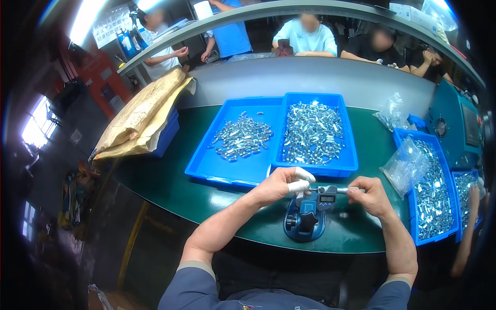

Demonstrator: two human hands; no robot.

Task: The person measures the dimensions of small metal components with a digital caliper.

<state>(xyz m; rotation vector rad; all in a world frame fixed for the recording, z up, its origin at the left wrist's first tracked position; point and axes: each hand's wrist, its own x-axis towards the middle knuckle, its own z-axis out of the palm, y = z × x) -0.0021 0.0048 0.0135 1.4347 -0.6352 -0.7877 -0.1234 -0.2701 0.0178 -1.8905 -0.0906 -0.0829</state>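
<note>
A digital micrometer (324,195) sits clamped in a blue stand (305,222) on the green table, right in front of me. My left hand (281,185), with white finger cots on two fingertips, pinches a small metal part at the micrometer's left jaw. My right hand (369,194) grips the micrometer's thimble at its right end. Just beyond my hands stand two blue trays: the left tray (206,165) holds a loose scatter of small shiny metal parts, the right tray (350,155) is heaped with them.
Two more blue trays (413,222) of metal parts line the right side, with clear plastic bags (404,165) of parts on and beside them. A brown paper-covered stack (139,116) lies at far left. Several people sit behind a grey partition (310,77). A blue machine (460,126) stands at right.
</note>
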